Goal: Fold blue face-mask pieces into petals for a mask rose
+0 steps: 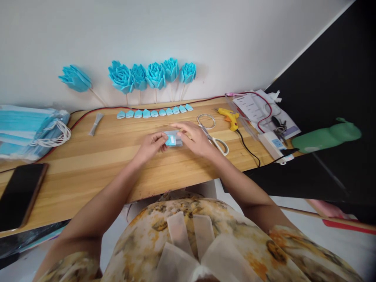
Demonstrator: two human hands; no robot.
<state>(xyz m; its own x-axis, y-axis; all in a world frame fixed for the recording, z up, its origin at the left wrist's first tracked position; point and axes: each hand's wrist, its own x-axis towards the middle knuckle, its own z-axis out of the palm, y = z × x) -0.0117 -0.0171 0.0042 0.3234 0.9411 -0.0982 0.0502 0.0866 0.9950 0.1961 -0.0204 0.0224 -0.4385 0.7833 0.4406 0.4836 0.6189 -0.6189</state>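
Over the wooden table [88, 168], my left hand [152, 145] pinches a small light-blue piece of sheet material [170, 140] between thumb and fingers. My right hand [196, 139] is curled at the other side of the same piece, its thumb at the edge. Greyish, shiny strips [178, 141] show beneath and beside the piece; what they are I cannot make out. Scissors [219, 145] with white handles lie just right of my right hand. Behind my hands runs a row of several small folded blue petals [154, 113].
Several blue paper-like flowers [156, 75] on sticks lean against the wall. A tape roll [206, 121], yellow glue gun [229, 117], power strip [273, 145] and green bottle [326, 137] are at right. Face masks [26, 125], thin sticks [95, 123] and a phone [22, 196] lie left.
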